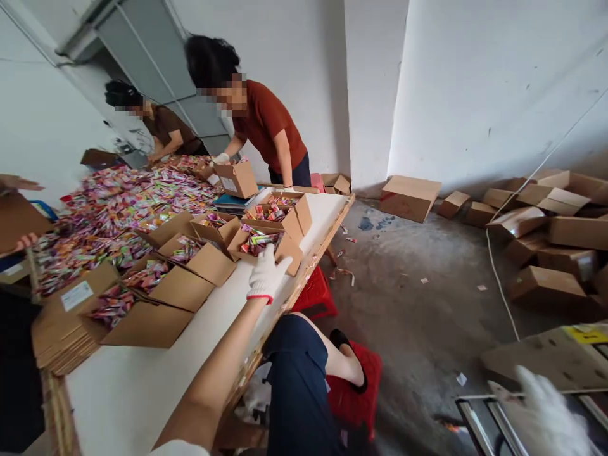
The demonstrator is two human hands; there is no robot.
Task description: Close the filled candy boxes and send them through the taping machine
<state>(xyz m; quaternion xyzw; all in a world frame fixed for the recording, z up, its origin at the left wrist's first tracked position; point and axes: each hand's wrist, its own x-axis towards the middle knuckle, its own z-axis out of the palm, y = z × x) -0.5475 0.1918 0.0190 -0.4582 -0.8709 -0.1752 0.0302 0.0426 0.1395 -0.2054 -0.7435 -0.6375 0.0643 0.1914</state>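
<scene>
The left hand [265, 272] touches a packet-filled box [288, 247] on the table [118, 392]; I cannot tell whether its half-hidden fingers grip. The right hand [546, 411] blurs near metal bars [473, 425], its fingers equally unreadable.

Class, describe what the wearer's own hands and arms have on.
The left hand wears a white knitted glove with a red-edged cuff. The left forearm is bare, below a white sleeve edge. The right hand also wears a white glove, but blur hides its details.
</scene>
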